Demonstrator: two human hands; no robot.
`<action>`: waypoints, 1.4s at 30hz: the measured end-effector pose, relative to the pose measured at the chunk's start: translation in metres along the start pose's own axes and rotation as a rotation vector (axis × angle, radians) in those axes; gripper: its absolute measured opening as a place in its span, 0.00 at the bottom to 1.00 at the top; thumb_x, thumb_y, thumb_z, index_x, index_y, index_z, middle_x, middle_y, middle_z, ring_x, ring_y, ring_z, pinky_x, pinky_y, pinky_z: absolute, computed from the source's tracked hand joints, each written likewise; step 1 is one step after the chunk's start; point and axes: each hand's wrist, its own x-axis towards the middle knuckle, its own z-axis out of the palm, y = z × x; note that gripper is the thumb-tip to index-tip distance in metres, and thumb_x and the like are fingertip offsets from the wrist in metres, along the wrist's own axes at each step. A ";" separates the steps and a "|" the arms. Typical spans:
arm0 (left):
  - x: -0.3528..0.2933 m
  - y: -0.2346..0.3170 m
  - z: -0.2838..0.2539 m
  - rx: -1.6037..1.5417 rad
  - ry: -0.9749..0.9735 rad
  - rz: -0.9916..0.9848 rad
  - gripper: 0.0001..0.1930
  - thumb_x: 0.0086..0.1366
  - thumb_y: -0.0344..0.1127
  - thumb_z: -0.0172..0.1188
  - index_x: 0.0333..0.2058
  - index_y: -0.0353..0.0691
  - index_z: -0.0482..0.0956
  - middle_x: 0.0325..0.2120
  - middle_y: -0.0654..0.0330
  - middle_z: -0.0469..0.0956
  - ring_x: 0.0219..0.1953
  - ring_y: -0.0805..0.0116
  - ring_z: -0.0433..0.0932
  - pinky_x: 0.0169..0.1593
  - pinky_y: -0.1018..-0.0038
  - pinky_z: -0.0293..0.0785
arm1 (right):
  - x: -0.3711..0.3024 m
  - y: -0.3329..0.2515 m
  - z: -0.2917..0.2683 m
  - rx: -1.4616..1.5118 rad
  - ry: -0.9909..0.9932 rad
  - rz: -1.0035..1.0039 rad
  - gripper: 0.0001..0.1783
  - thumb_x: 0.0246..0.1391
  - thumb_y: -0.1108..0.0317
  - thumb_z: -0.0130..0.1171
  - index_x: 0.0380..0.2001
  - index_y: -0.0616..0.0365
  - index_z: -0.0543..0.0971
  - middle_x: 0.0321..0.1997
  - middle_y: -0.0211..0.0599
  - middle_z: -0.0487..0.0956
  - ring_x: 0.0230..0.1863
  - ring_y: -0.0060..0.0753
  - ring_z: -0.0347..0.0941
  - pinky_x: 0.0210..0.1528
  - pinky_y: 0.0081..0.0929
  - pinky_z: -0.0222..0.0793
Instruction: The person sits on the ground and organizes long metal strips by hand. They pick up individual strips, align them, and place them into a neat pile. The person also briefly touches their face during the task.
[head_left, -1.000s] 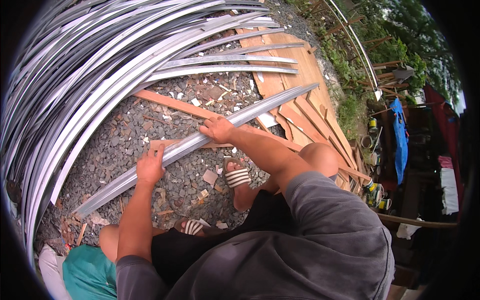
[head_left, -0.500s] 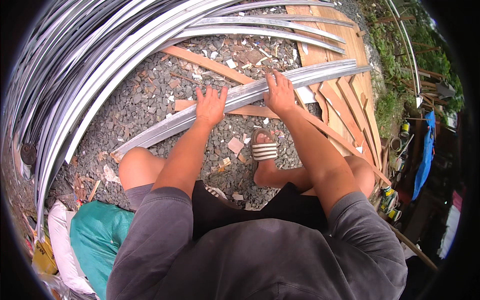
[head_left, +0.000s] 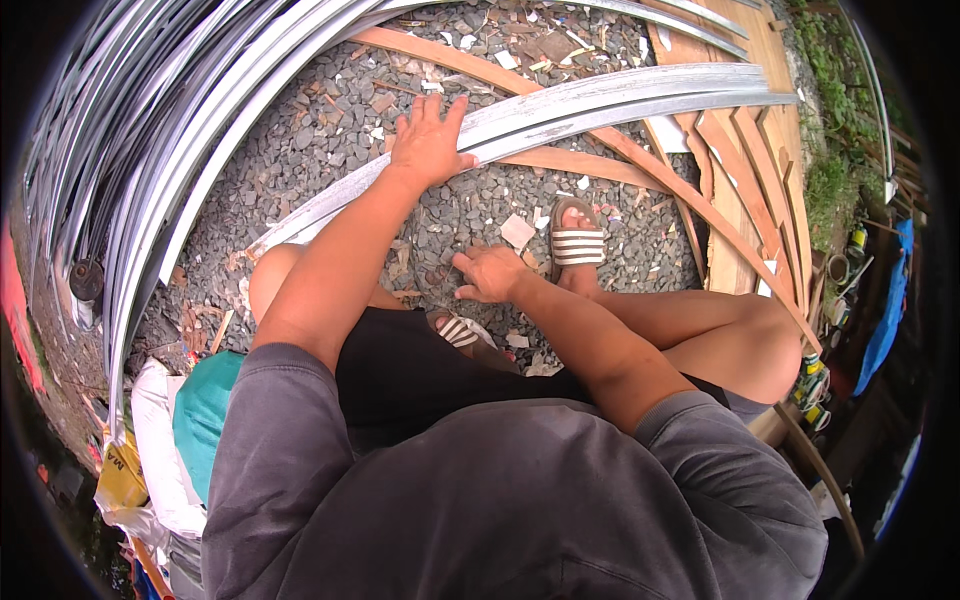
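A small bundle of long silvery metal strips (head_left: 620, 100) lies across the gravel in front of me, partly on top of wooden strips. My left hand (head_left: 428, 145) rests on the bundle left of its middle, with spread fingers and the palm down. Nearer to me, my right hand (head_left: 486, 273) hovers low over the gravel (head_left: 440, 225), clear of the metal. Its thumb and forefinger stand apart and it shows nothing held; its other fingers are partly hidden.
A big pile of long metal strips (head_left: 215, 140) curves along the left. Plywood and cut wooden strips (head_left: 735, 200) lie at the right. My sandalled foot (head_left: 578, 245) is on the gravel beside broken tile pieces (head_left: 517, 231). Green and white sacks (head_left: 208, 410) sit at lower left.
My right hand has come off the metal strips and drawn back toward me, down over the gravel. The left hand stays on the bundle. The whole view has shifted a little.
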 end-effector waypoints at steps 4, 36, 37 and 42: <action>-0.023 -0.026 -0.055 -0.143 -0.135 -0.001 0.42 0.59 0.51 0.71 0.68 0.45 0.65 0.63 0.45 0.69 0.64 0.46 0.69 0.65 0.56 0.67 | 0.004 -0.026 0.024 -0.235 -0.165 -0.078 0.24 0.55 0.49 0.64 0.49 0.51 0.75 0.49 0.42 0.81 0.56 0.44 0.77 0.54 0.43 0.71; -0.049 -0.083 -0.091 -0.423 -0.014 -0.040 0.28 0.63 0.47 0.67 0.58 0.41 0.77 0.51 0.45 0.81 0.51 0.50 0.81 0.55 0.61 0.75 | 0.006 -0.018 0.014 0.496 -0.552 0.179 0.16 0.49 0.59 0.62 0.40 0.55 0.84 0.36 0.41 0.83 0.41 0.40 0.79 0.45 0.40 0.72; -0.046 -0.080 -0.092 -0.467 -0.047 -0.024 0.27 0.63 0.46 0.67 0.58 0.41 0.78 0.53 0.46 0.79 0.54 0.51 0.80 0.57 0.61 0.75 | -0.002 -0.012 -0.006 0.639 -0.418 0.158 0.10 0.50 0.63 0.62 0.31 0.57 0.79 0.31 0.38 0.81 0.36 0.34 0.76 0.37 0.35 0.68; -0.040 -0.045 -0.092 -0.719 -0.195 0.348 0.25 0.65 0.46 0.65 0.57 0.41 0.79 0.58 0.50 0.76 0.61 0.54 0.74 0.65 0.59 0.68 | -0.039 0.013 -0.165 0.802 -0.054 0.122 0.03 0.51 0.75 0.54 0.27 0.55 0.71 0.23 0.33 0.80 0.33 0.25 0.80 0.30 0.26 0.64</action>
